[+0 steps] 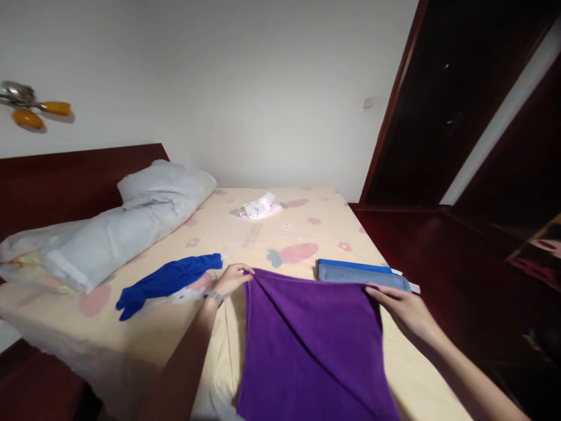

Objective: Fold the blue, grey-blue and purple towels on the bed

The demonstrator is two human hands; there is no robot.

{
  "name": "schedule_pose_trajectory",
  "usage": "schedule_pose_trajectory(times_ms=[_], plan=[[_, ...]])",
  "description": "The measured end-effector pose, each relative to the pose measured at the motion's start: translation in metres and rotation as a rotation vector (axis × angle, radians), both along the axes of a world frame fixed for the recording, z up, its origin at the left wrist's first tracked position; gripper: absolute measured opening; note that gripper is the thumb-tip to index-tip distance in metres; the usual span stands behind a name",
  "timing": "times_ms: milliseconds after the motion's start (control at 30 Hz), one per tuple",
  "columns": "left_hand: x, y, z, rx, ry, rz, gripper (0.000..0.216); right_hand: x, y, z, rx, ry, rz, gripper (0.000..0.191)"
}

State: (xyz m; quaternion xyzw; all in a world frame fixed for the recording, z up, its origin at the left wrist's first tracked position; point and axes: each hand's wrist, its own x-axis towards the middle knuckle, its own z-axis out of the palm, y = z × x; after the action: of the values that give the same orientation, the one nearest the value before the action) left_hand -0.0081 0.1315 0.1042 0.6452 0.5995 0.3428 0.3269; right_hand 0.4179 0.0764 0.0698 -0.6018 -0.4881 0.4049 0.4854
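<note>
A purple towel [315, 345] hangs spread between my two hands over the near edge of the bed, a slanting crease running down it. My left hand [233, 280] pinches its upper left corner; a watch is on that wrist. At the upper right corner, my right hand [403, 307] grips the cloth between thumb and fingers. Just beyond the towel's right side lie folded cloths, one blue [355, 266] and one grey-blue [363, 277], with white tags at their right ends. Left of my left hand, a crumpled blue cloth [170, 282] lies on the bed. The towel's lower end is out of view.
The bed [245, 245] has a cream sheet with a carrot print. A white plastic bag [261, 206] lies toward its far side. A bundled grey quilt [131, 225] rests by the dark headboard [79, 166]. Dark red floor [394, 234] and a door [421, 128] are at the right.
</note>
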Motion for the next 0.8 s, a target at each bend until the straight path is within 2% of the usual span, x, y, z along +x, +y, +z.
schedule_pose_trajectory(times_ms=[67,133,200,267,333,433,500,667,800], plan=[[0.021,0.029,-0.040,-0.023,0.056,0.105,0.019,-0.009,0.038,-0.036,-0.014,0.005,-0.093,0.056],[0.033,0.024,-0.078,-0.021,0.114,0.190,0.019,-0.012,0.049,-0.073,-0.076,-0.051,-0.215,0.062],[0.036,-0.010,-0.109,-0.011,0.181,0.250,0.009,-0.009,0.027,-0.106,-0.127,-0.147,-0.244,0.061],[0.032,-0.062,-0.132,-0.016,0.263,0.280,0.015,-0.005,-0.021,-0.132,-0.165,-0.256,-0.152,0.054],[0.026,-0.115,-0.148,-0.057,0.419,0.264,0.023,-0.003,-0.079,-0.150,-0.216,-0.318,-0.065,0.047],[0.017,-0.170,-0.160,-0.081,0.570,0.225,0.024,-0.007,-0.148,-0.159,-0.310,-0.370,-0.005,0.036],[0.011,-0.187,-0.163,-0.112,0.564,0.223,0.027,-0.012,-0.172,-0.157,-0.300,-0.370,0.026,0.037],[-0.003,-0.200,-0.165,-0.169,0.311,0.236,0.024,-0.017,-0.178,-0.148,-0.249,-0.308,0.067,0.049],[-0.006,-0.207,-0.170,-0.162,0.183,0.249,0.026,-0.011,-0.182,-0.153,-0.239,-0.270,0.053,0.049]])
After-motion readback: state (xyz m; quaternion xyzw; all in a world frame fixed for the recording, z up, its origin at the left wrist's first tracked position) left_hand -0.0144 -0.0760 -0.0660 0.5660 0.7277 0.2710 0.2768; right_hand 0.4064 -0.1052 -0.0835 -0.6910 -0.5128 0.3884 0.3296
